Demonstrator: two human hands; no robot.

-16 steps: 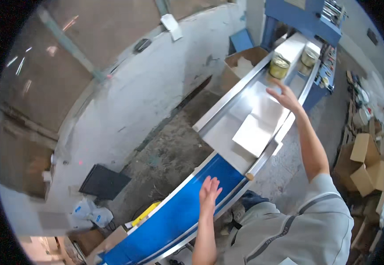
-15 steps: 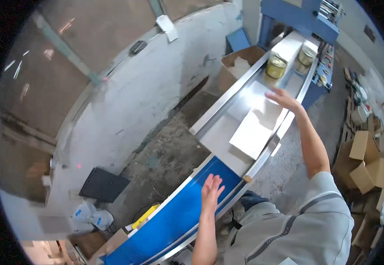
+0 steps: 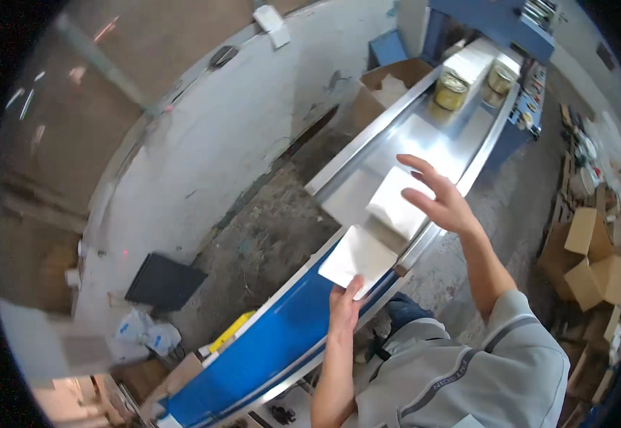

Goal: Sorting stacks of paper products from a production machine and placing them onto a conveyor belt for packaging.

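Observation:
My left hand (image 3: 344,305) has its thumb on top of a flat white box (image 3: 357,258) and its fingers under the near edge. That box lies where the steel chute meets the blue conveyor belt (image 3: 268,353). Just beyond it, a second white box (image 3: 395,203) rests on the metal chute (image 3: 346,167). My right hand (image 3: 442,201) is over the right side of that second box, thumb and fingers apart; whether it touches the box, I cannot tell.
Two weights that look like tins, one gold-coloured tin (image 3: 451,90) and another tin (image 3: 500,77), stand by a white stack (image 3: 472,60) under a blue machine (image 3: 482,21). A cardboard box (image 3: 389,82) stands left of the chute; open cartons (image 3: 589,264) lie at right.
One white box has come down to the belt's end, and my left hand has taken hold of it. My right hand has moved down the chute toward me, over the second box.

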